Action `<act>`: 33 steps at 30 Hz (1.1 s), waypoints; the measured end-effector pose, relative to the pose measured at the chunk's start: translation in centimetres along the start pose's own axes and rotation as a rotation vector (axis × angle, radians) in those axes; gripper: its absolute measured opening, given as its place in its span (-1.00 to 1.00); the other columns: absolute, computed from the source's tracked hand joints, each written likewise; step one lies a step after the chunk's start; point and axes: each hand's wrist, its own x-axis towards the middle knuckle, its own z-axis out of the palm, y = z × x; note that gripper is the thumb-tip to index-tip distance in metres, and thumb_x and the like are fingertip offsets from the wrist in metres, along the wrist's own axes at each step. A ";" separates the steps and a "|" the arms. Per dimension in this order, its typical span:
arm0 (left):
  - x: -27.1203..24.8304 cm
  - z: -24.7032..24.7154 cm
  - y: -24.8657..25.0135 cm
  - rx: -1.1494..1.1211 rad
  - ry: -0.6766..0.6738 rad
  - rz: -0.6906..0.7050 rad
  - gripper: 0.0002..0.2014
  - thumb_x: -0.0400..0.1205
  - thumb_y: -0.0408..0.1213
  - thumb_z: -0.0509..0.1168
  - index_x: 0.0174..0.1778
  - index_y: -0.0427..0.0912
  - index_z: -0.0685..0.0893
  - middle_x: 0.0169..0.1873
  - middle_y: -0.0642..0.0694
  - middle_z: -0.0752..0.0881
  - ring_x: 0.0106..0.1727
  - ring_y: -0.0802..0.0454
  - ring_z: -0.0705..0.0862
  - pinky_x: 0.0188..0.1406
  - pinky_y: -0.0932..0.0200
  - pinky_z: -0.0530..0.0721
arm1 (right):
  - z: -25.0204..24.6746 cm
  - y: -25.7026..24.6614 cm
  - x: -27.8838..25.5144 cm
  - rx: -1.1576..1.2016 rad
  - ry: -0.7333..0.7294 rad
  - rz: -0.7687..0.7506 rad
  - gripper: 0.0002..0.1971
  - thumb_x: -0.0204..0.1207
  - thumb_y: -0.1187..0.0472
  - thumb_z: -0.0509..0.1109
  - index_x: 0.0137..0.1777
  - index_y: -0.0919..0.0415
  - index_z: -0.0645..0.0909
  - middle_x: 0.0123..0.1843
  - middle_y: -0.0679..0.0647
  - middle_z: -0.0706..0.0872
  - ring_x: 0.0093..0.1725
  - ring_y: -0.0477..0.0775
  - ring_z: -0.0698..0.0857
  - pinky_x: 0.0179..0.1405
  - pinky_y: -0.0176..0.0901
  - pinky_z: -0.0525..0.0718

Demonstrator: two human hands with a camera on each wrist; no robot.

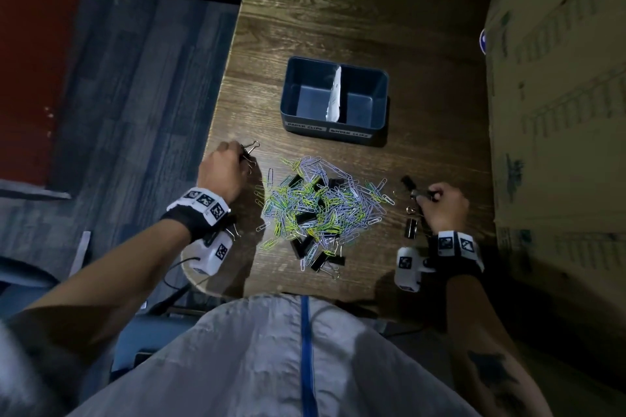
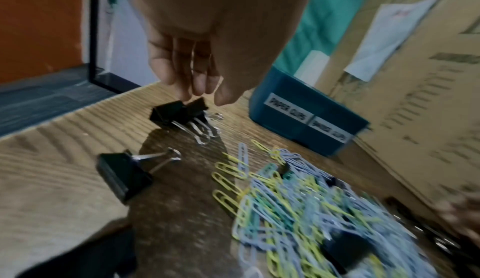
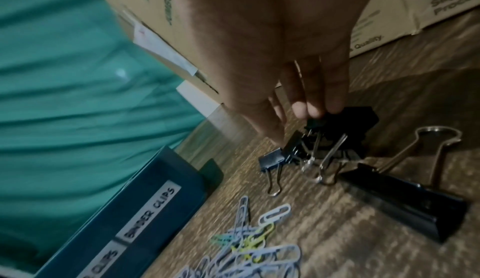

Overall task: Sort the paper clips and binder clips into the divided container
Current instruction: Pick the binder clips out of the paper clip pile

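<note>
A heap of yellow, blue and lilac paper clips (image 1: 321,210) mixed with black binder clips lies mid-table. Behind it stands the blue divided container (image 1: 381,101), both halves bare, labelled PAPER CLIPS left and BINDER CLIPS right. My left hand (image 1: 238,152) is left of the heap and pinches a few black binder clips (image 2: 182,112) just above the wood. Right of the heap, my right hand (image 1: 425,196) grips a bunch of black binder clips (image 3: 337,135). In the right wrist view a small binder clip (image 3: 272,159) touches that bunch.
A large binder clip (image 3: 405,198) lies by my right hand, another one (image 2: 124,173) under my left wrist. Cardboard boxes (image 1: 559,112) wall off the table's right side. The table's left edge (image 1: 216,132) drops to the floor close to my left hand.
</note>
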 end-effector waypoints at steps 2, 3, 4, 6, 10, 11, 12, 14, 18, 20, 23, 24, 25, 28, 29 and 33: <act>-1.2 0.8 1.4 -0.007 -0.066 0.074 -0.75 0.61 -0.24 0.31 0.10 -0.33 0.59 0.03 -0.34 0.65 -0.08 -0.36 0.69 -0.22 -0.16 0.65 | 0.5 -0.7 -0.8 -0.003 0.055 -0.038 -0.74 0.47 0.23 0.54 0.15 0.19 0.73 0.15 0.28 0.71 0.16 0.31 0.68 0.04 -0.03 0.61; -1.7 1.3 2.2 0.006 -0.125 0.085 -0.72 0.62 -0.23 0.31 0.14 -0.34 0.57 0.06 -0.34 0.62 -0.05 -0.35 0.68 -0.22 -0.15 0.65 | 0.9 -1.4 -1.1 0.012 0.064 -0.065 -0.76 0.47 0.24 0.54 0.14 0.18 0.73 0.12 0.26 0.71 0.14 0.30 0.69 0.05 -0.03 0.62; -2.2 1.9 2.9 0.028 -0.193 0.076 -0.67 0.61 -0.22 0.32 0.22 -0.33 0.52 0.13 -0.33 0.57 0.01 -0.35 0.66 -0.18 -0.16 0.65 | 1.5 -2.2 -1.5 0.031 0.048 -0.106 -0.78 0.47 0.24 0.54 0.12 0.17 0.73 0.07 0.23 0.73 0.08 0.27 0.71 0.01 -0.06 0.62; -3.1 3.0 4.1 0.074 -0.298 0.037 -0.55 0.60 -0.21 0.34 0.35 -0.31 0.42 0.25 -0.31 0.44 0.19 -0.32 0.57 -0.09 -0.19 0.62 | 2.8 -3.8 -2.2 0.077 -0.039 -0.215 -0.79 0.47 0.25 0.55 0.09 0.16 0.75 -0.04 0.15 0.77 -0.03 0.21 0.75 -0.02 -0.07 0.67; -4.0 4.6 6.2 0.059 -0.304 0.066 -0.51 0.60 -0.38 0.34 0.43 -0.27 0.36 0.31 -0.27 0.39 0.30 -0.24 0.46 -0.02 -0.06 0.62 | 5.7 -6.9 -3.8 0.026 -0.222 -0.338 -0.71 0.56 0.20 0.50 0.28 0.11 0.70 0.21 0.07 0.70 0.14 0.11 0.70 0.16 0.03 0.69; -4.1 5.0 6.5 0.034 -0.306 0.102 -0.49 0.59 -0.42 0.34 0.45 -0.28 0.35 0.32 -0.27 0.40 0.28 -0.24 0.49 0.02 -0.04 0.63 | 6.4 -7.6 -4.2 0.005 -0.251 -0.359 -0.68 0.59 0.20 0.47 0.33 0.10 0.67 0.32 0.08 0.65 0.26 0.14 0.66 0.26 0.07 0.66; -4.2 5.2 6.9 0.008 -0.315 0.136 -0.45 0.59 -0.42 0.35 0.49 -0.28 0.34 0.33 -0.27 0.41 0.26 -0.23 0.52 0.05 -0.01 0.64 | 7.1 -8.3 -4.5 -0.027 -0.281 -0.381 -0.64 0.61 0.20 0.44 0.40 0.09 0.63 0.43 0.10 0.59 0.39 0.20 0.59 0.39 0.13 0.59; -4.3 4.9 7.5 -0.038 -0.345 0.162 -0.37 0.58 -0.37 0.40 0.55 -0.26 0.31 0.36 -0.27 0.42 0.16 -0.19 0.61 0.03 0.06 0.67 | 8.1 -9.1 -4.9 -0.124 -0.335 -0.447 -0.56 0.63 0.22 0.41 0.50 0.06 0.55 0.56 0.13 0.49 0.56 0.25 0.43 0.52 0.20 0.44; -4.0 3.9 7.7 0.018 -0.282 0.173 -0.43 0.57 -0.32 0.38 0.50 -0.22 0.36 0.29 -0.24 0.53 0.07 -0.17 0.66 -0.14 0.07 0.60 | 9.5 -9.2 -4.8 -0.234 -0.377 -0.508 -0.52 0.56 0.13 0.49 0.49 -0.02 0.54 0.43 0.12 0.47 0.46 0.19 0.46 0.45 0.23 0.52; -3.4 4.0 7.5 0.006 -0.264 0.215 -0.44 0.55 -0.31 0.40 0.47 -0.12 0.39 0.25 -0.19 0.55 0.09 -0.17 0.65 -0.22 0.09 0.55 | 9.8 -9.4 -4.8 -0.242 -0.375 -0.483 -0.54 0.55 0.10 0.50 0.45 -0.01 0.57 0.42 0.12 0.45 0.43 0.19 0.47 0.42 0.25 0.54; -2.5 4.6 7.8 0.005 -0.319 0.307 -0.40 0.54 -0.36 0.41 0.49 -0.03 0.40 0.28 -0.20 0.49 0.11 -0.21 0.63 -0.22 0.04 0.67 | 9.9 -10.0 -4.9 -0.274 -0.350 -0.501 -0.64 0.54 0.13 0.52 0.32 0.11 0.63 0.40 0.15 0.46 0.37 0.22 0.55 0.35 0.22 0.60; -2.2 4.8 8.0 0.013 -0.337 0.319 -0.37 0.53 -0.38 0.41 0.51 -0.04 0.38 0.32 -0.22 0.45 0.12 -0.23 0.62 -0.13 -0.03 0.72 | 9.9 -10.2 -4.9 -0.273 -0.340 -0.511 -0.67 0.54 0.15 0.53 0.28 0.15 0.63 0.39 0.15 0.48 0.34 0.24 0.57 0.32 0.20 0.62; -2.0 4.9 8.2 0.008 -0.356 0.317 -0.36 0.53 -0.40 0.41 0.52 -0.06 0.37 0.34 -0.24 0.42 0.12 -0.25 0.62 -0.04 -0.10 0.73 | 9.9 -10.3 -4.9 -0.264 -0.334 -0.513 -0.68 0.53 0.17 0.53 0.25 0.17 0.63 0.38 0.16 0.50 0.32 0.25 0.59 0.28 0.19 0.64; -1.3 5.0 8.6 -0.066 -0.389 0.297 -0.44 0.52 -0.41 0.45 0.43 -0.16 0.43 0.34 -0.25 0.37 0.06 -0.23 0.66 0.04 -0.07 0.71 | 9.6 -10.5 -4.7 -0.225 -0.325 -0.488 -0.64 0.50 0.19 0.56 0.26 0.20 0.63 0.35 0.18 0.56 0.30 0.28 0.60 0.24 0.15 0.65; -1.1 5.0 8.6 -0.089 -0.393 0.289 -0.45 0.51 -0.41 0.47 0.40 -0.18 0.45 0.34 -0.24 0.38 0.05 -0.21 0.67 0.04 -0.05 0.71 | 9.5 -10.4 -4.7 -0.225 -0.325 -0.488 -0.64 0.50 0.19 0.57 0.26 0.21 0.63 0.34 0.19 0.57 0.30 0.28 0.60 0.23 0.14 0.64; -1.1 5.3 8.6 -0.140 -0.369 0.287 -0.52 0.49 -0.39 0.49 0.28 -0.19 0.48 0.25 -0.22 0.45 -0.07 -0.17 0.66 -0.12 -0.01 0.68 | 9.2 -10.3 -4.8 -0.228 -0.312 -0.521 -0.76 0.48 0.27 0.55 0.14 0.16 0.70 0.23 0.20 0.59 0.19 0.28 0.66 0.14 0.09 0.68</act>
